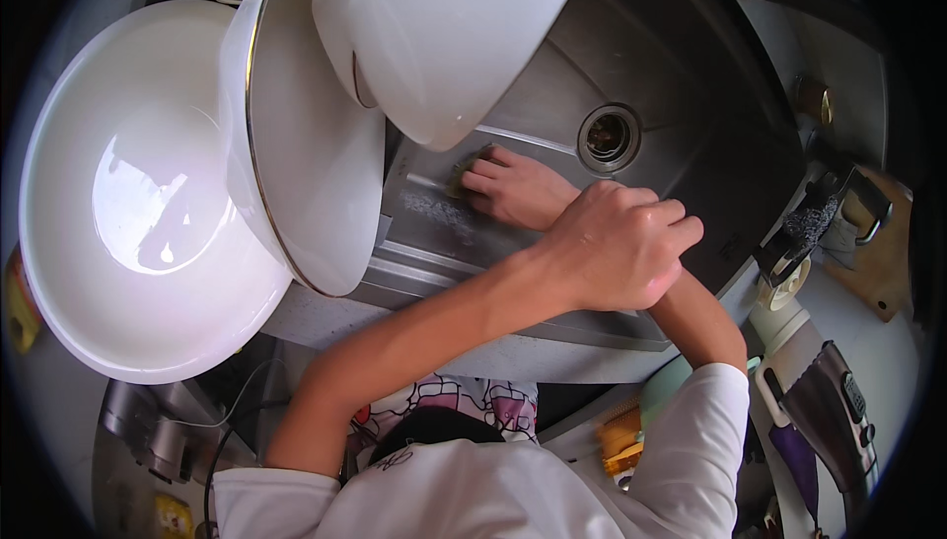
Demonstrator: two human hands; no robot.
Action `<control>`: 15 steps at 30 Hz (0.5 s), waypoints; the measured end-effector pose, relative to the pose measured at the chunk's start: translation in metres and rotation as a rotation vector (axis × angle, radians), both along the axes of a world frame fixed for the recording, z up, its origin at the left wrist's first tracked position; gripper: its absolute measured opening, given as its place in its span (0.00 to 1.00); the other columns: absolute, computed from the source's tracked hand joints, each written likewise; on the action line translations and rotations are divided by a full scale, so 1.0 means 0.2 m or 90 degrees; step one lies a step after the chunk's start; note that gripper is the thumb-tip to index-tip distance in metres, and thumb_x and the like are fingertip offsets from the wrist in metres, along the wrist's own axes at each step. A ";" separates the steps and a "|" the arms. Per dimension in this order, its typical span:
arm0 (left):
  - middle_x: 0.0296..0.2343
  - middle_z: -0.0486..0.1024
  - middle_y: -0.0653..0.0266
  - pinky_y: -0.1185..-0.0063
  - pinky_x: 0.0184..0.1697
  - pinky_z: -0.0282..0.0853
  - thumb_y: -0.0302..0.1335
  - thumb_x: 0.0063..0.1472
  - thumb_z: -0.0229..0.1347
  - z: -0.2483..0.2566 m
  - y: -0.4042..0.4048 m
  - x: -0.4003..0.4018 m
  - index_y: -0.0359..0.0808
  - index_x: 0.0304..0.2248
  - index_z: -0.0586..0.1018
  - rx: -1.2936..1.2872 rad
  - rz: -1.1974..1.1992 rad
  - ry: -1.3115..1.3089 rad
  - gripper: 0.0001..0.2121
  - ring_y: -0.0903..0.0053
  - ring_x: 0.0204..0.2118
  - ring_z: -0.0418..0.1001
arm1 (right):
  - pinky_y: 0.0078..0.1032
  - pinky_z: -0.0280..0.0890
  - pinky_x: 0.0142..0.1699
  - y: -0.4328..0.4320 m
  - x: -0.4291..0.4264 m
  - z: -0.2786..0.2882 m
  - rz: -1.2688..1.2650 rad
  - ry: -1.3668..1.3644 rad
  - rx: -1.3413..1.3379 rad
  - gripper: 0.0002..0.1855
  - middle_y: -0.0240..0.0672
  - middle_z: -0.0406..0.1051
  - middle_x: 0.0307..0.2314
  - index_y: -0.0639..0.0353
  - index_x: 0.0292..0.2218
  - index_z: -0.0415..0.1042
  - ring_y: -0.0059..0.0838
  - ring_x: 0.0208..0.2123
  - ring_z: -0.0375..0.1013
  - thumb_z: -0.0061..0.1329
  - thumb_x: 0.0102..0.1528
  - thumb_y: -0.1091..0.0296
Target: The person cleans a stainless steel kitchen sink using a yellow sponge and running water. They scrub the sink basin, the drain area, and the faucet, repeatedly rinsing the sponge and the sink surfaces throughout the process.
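Observation:
My right hand (514,188) presses a greenish scrubbing pad (460,175) against the flat ledge of a dark steel sink (518,243). Whitish, speckled foam (436,215) lies on the metal just below the pad. My left hand (621,247) is curled into a fist and crosses over my right forearm. Its palm side is hidden, and no object shows in it. To the right of the pad is the round sink drain (609,138), with some dark matter inside.
White bowls crowd the left: a wide one (66,191), a gold-rimmed one (318,169), and another (436,28) overhanging the sink. A black rack (810,217), a wooden board (877,265) and a dark-handled appliance (832,406) stand along the right counter.

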State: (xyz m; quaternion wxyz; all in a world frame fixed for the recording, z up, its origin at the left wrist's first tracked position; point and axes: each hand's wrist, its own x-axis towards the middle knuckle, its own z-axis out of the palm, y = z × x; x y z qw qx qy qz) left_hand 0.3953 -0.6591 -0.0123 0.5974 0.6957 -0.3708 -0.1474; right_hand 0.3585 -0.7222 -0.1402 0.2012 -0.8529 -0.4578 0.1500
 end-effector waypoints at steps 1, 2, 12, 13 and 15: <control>0.20 0.70 0.63 0.70 0.23 0.69 0.24 0.45 0.57 0.00 0.00 0.00 0.36 0.25 0.74 0.005 -0.018 0.003 0.05 0.67 0.23 0.74 | 0.31 0.60 0.52 -0.07 -0.04 0.00 0.016 0.013 0.002 0.08 0.29 0.69 0.39 0.53 0.30 0.79 0.29 0.47 0.65 0.51 0.47 0.64; 0.20 0.71 0.63 0.70 0.24 0.70 0.24 0.45 0.57 0.01 -0.01 0.00 0.36 0.25 0.75 0.011 -0.035 0.005 0.05 0.67 0.23 0.74 | 0.30 0.59 0.52 -0.15 -0.08 0.00 0.031 0.027 0.005 0.07 0.29 0.68 0.39 0.53 0.29 0.79 0.29 0.47 0.65 0.52 0.47 0.65; 0.20 0.72 0.67 0.75 0.25 0.67 0.29 0.45 0.59 0.00 -0.04 -0.11 0.39 0.21 0.74 -0.129 -0.069 -0.153 0.06 0.73 0.22 0.73 | 0.33 0.62 0.60 -0.56 -0.07 0.32 -0.372 0.089 -0.190 0.13 0.35 0.74 0.42 0.58 0.39 0.78 0.36 0.47 0.71 0.50 0.50 0.79; 0.19 0.71 0.68 0.76 0.24 0.66 0.29 0.45 0.59 0.01 -0.05 -0.12 0.40 0.20 0.73 -0.170 -0.039 -0.190 0.06 0.75 0.22 0.72 | 0.33 0.64 0.57 -0.54 -0.07 0.33 -0.441 0.107 -0.143 0.15 0.36 0.74 0.41 0.58 0.40 0.77 0.39 0.46 0.72 0.50 0.49 0.80; 0.16 0.64 0.72 0.80 0.20 0.59 0.29 0.41 0.57 0.03 -0.02 -0.15 0.41 0.17 0.68 -0.214 -0.031 -0.222 0.08 0.79 0.19 0.67 | 0.35 0.68 0.52 -0.41 -0.04 0.33 -0.582 0.141 -0.049 0.18 0.39 0.74 0.40 0.59 0.42 0.77 0.43 0.44 0.73 0.51 0.49 0.83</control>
